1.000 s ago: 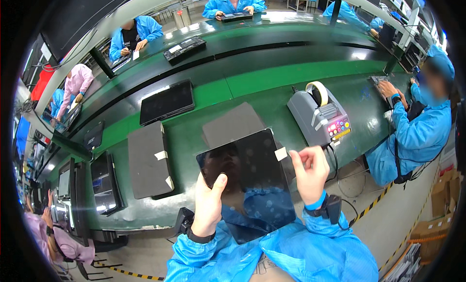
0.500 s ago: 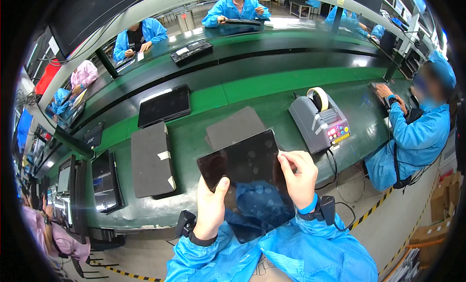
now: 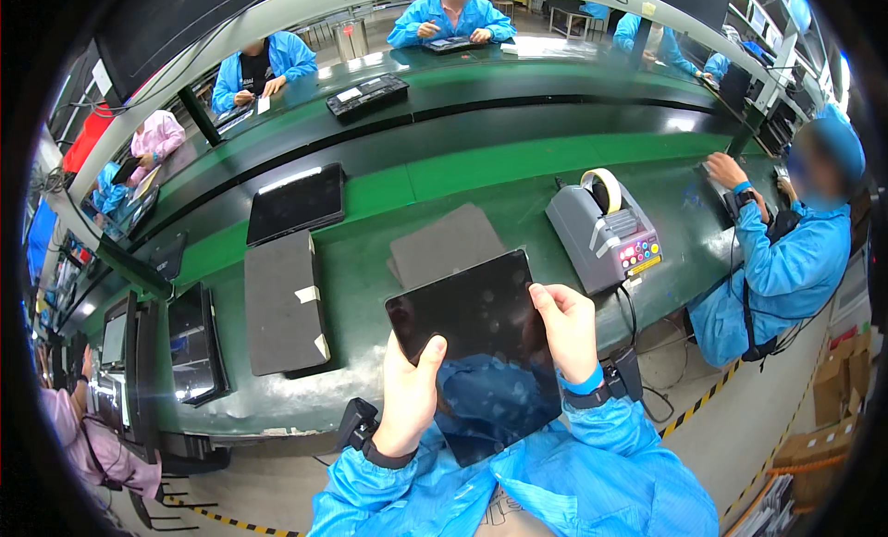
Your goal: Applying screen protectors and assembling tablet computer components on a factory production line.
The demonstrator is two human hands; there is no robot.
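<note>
Over the near edge of the worktop [image 3: 356, 306], left hand [image 3: 413, 394] and right hand [image 3: 569, 332] clamp fingers on opposite sides of a glossy dark panel [image 3: 486, 329]; slackened grip could let it slip.

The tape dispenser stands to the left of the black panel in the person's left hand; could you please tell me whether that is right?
Not quite: the head view shows the tape dispenser to the right of the black panel, which the left hand does hold.

Red readout [image 3: 632, 254] glowing on the right, on the tape dispenser [image 3: 578, 241], yellow label [image 3: 645, 266] below! Near edge, shirt lettering [image 3: 500, 509]; none of it legible.
</note>
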